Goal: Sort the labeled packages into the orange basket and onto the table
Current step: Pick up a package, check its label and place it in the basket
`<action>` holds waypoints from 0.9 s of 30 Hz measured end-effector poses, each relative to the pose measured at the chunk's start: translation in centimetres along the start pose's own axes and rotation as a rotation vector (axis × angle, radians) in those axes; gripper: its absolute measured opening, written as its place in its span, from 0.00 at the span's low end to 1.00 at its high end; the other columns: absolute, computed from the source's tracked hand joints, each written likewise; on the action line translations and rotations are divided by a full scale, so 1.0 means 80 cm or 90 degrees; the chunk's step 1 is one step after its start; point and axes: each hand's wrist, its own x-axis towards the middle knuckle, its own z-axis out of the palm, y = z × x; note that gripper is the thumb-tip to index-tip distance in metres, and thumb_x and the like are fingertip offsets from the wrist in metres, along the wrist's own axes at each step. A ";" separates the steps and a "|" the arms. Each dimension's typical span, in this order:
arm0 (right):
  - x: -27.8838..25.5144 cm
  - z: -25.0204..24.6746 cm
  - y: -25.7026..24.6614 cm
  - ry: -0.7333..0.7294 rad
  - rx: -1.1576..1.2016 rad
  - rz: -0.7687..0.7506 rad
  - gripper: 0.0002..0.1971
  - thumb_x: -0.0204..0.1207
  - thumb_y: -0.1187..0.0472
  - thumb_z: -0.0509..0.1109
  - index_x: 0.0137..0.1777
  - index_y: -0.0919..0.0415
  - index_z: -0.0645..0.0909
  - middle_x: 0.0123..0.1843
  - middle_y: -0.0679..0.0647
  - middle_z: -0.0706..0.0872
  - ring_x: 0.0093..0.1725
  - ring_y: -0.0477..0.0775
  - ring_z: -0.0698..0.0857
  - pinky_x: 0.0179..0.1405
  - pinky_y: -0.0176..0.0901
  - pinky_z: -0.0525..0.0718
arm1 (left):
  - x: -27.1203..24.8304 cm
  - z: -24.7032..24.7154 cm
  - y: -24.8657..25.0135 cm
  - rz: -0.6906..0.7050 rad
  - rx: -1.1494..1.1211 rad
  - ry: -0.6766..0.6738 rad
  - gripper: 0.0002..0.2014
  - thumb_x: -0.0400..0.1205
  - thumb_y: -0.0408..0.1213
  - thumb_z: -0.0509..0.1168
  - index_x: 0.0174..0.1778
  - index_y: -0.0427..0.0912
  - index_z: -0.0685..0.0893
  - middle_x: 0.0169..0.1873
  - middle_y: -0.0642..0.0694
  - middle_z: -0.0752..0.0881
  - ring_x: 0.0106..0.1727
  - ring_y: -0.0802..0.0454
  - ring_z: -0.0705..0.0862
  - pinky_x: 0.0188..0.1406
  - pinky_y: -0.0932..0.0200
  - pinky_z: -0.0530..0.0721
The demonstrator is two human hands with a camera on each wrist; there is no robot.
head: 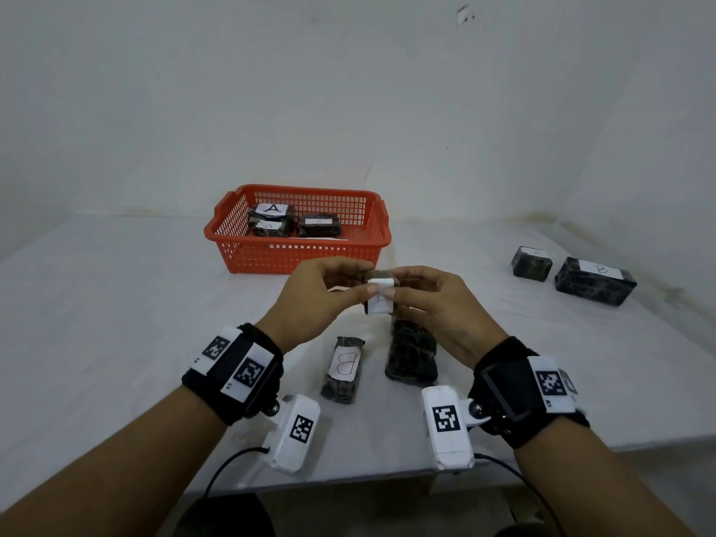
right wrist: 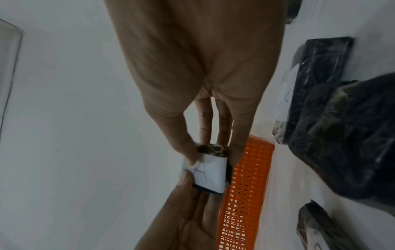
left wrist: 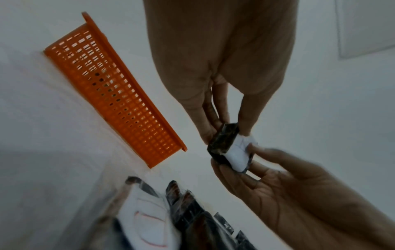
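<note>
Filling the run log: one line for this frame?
both hands pinch small package | label reads A | above table | orange basket holds A packages

A white wall fills the background. High on the wall, right of its middle, is a grey chipped patch. Lower on the wall is a small dark speck, and lower again, left of the speck, a thin dark scratch. At the wall's foot, toward its right corner, runs a brownish stain. The left wrist view shows a pale framed panel set on the wall. Far from the wall, nearest the viewer, two black cables trail downward, and between them sits a dark rounded shape, too dim to identify.
</note>
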 end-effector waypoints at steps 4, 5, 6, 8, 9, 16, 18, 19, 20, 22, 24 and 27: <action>0.001 -0.003 -0.003 -0.017 0.029 0.079 0.18 0.80 0.59 0.77 0.64 0.70 0.85 0.60 0.67 0.92 0.60 0.67 0.93 0.60 0.55 0.91 | -0.003 0.002 -0.003 0.025 0.003 -0.003 0.17 0.76 0.28 0.80 0.62 0.38 0.91 0.53 0.46 0.94 0.56 0.54 0.93 0.56 0.63 0.90; 0.001 -0.003 -0.003 -0.015 0.019 0.089 0.18 0.81 0.59 0.77 0.64 0.72 0.86 0.60 0.67 0.92 0.60 0.67 0.92 0.60 0.53 0.91 | -0.003 0.003 -0.004 0.025 -0.005 -0.010 0.18 0.76 0.27 0.81 0.62 0.38 0.91 0.54 0.46 0.94 0.57 0.54 0.92 0.58 0.61 0.90; 0.002 -0.003 -0.003 -0.010 0.013 0.093 0.17 0.81 0.60 0.77 0.63 0.73 0.86 0.59 0.68 0.92 0.60 0.67 0.92 0.60 0.53 0.91 | -0.004 0.004 -0.004 0.023 -0.012 -0.013 0.19 0.75 0.26 0.81 0.62 0.38 0.91 0.55 0.46 0.94 0.59 0.53 0.92 0.61 0.60 0.90; 0.003 -0.003 -0.003 -0.001 0.013 0.085 0.14 0.81 0.65 0.76 0.61 0.74 0.87 0.58 0.68 0.93 0.61 0.68 0.92 0.61 0.53 0.91 | -0.004 0.005 -0.004 0.012 -0.021 -0.015 0.21 0.74 0.28 0.82 0.63 0.40 0.91 0.56 0.47 0.94 0.61 0.54 0.92 0.66 0.57 0.89; 0.003 -0.002 -0.004 0.003 0.015 0.072 0.13 0.80 0.66 0.76 0.60 0.74 0.87 0.57 0.68 0.93 0.60 0.68 0.92 0.61 0.53 0.91 | -0.004 0.006 -0.002 0.000 -0.021 -0.020 0.21 0.75 0.31 0.82 0.64 0.42 0.90 0.57 0.48 0.94 0.62 0.55 0.91 0.67 0.57 0.88; 0.007 0.000 -0.004 0.020 -0.018 0.022 0.08 0.77 0.69 0.79 0.55 0.68 0.89 0.56 0.67 0.93 0.56 0.64 0.93 0.63 0.53 0.90 | 0.002 0.001 0.004 -0.106 -0.037 -0.047 0.12 0.84 0.35 0.74 0.62 0.38 0.92 0.53 0.44 0.95 0.56 0.47 0.94 0.63 0.50 0.91; 0.006 0.002 -0.005 -0.003 -0.029 0.027 0.09 0.79 0.67 0.78 0.57 0.70 0.90 0.57 0.67 0.93 0.59 0.64 0.92 0.64 0.51 0.90 | 0.003 0.001 0.005 -0.103 -0.030 -0.026 0.10 0.83 0.32 0.74 0.60 0.37 0.93 0.50 0.42 0.95 0.54 0.45 0.94 0.59 0.53 0.93; 0.006 0.004 -0.005 -0.007 -0.034 0.027 0.10 0.79 0.66 0.77 0.57 0.71 0.90 0.56 0.67 0.93 0.60 0.64 0.92 0.63 0.49 0.90 | 0.004 0.001 0.005 -0.103 -0.028 -0.020 0.10 0.83 0.31 0.74 0.60 0.36 0.93 0.50 0.42 0.95 0.53 0.44 0.94 0.57 0.54 0.93; 0.005 0.004 -0.005 -0.004 -0.040 0.023 0.10 0.80 0.65 0.77 0.56 0.71 0.91 0.55 0.67 0.94 0.59 0.64 0.93 0.61 0.47 0.90 | 0.004 0.001 0.006 -0.107 -0.031 -0.018 0.10 0.83 0.31 0.74 0.59 0.36 0.93 0.50 0.42 0.95 0.54 0.44 0.94 0.56 0.55 0.93; 0.005 0.006 -0.006 0.016 -0.056 0.008 0.09 0.80 0.64 0.77 0.54 0.70 0.91 0.53 0.66 0.94 0.57 0.63 0.93 0.56 0.43 0.91 | 0.003 0.001 0.007 -0.116 -0.049 -0.027 0.11 0.83 0.32 0.74 0.60 0.37 0.93 0.51 0.42 0.95 0.55 0.45 0.94 0.58 0.54 0.93; 0.006 0.006 -0.005 0.041 -0.065 -0.001 0.08 0.80 0.64 0.77 0.53 0.70 0.92 0.51 0.65 0.95 0.56 0.63 0.93 0.54 0.42 0.91 | 0.001 0.002 0.008 -0.125 -0.067 -0.049 0.12 0.84 0.34 0.74 0.62 0.37 0.93 0.53 0.43 0.95 0.57 0.47 0.94 0.61 0.53 0.92; 0.006 0.005 -0.004 0.031 -0.055 0.012 0.10 0.80 0.64 0.77 0.55 0.71 0.91 0.53 0.66 0.94 0.56 0.63 0.93 0.56 0.44 0.91 | 0.002 0.003 0.006 -0.124 -0.066 -0.038 0.11 0.84 0.34 0.73 0.61 0.35 0.93 0.53 0.39 0.95 0.57 0.43 0.94 0.63 0.48 0.92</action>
